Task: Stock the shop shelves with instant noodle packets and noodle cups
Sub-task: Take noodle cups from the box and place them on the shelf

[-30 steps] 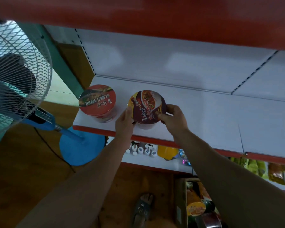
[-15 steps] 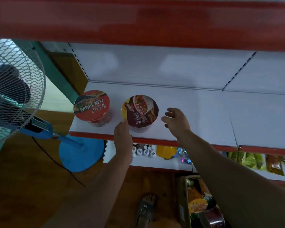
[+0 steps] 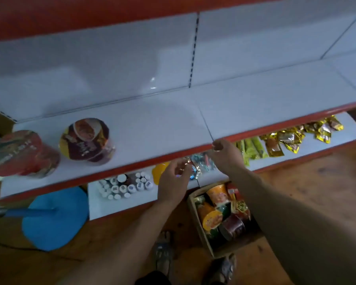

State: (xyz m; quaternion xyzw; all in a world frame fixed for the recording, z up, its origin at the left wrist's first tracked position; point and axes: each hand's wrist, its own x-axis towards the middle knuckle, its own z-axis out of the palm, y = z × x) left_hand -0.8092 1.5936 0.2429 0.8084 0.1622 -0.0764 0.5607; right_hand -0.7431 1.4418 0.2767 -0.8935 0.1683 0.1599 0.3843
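Both hands are empty and held apart. The left hand (image 3: 173, 179) hangs with loosely bent fingers in front of the lower shelf. The right hand (image 3: 226, 155) is loosely curled just below the red front edge of the smooth white shelf (image 3: 152, 124); whether it touches that edge cannot be told.

Two stocked items stand at the left end of this shelf: a red-lidded round noodle cup (image 3: 23, 153) and, just beside it, a maroon-lidded round noodle cup (image 3: 86, 138), both upright. More stock is packed in the open brown cardboard box (image 3: 199, 227) on the wooden floor (image 3: 317, 182) below the hands, among it an orange-lidded cup (image 3: 212, 220).

The step in hand is judged to be a reach into the box for the next cup. A cup should be taken round its wall, not by the lid rim, and lifted straight out so that its neighbours are not dragged along. It is best set lid up, to the right of the maroon-lidded cup.

The cups are tapered and wrapped in glossy film, and they probably crush easily. A light grip is advised, since film may slide on the slick shelf.
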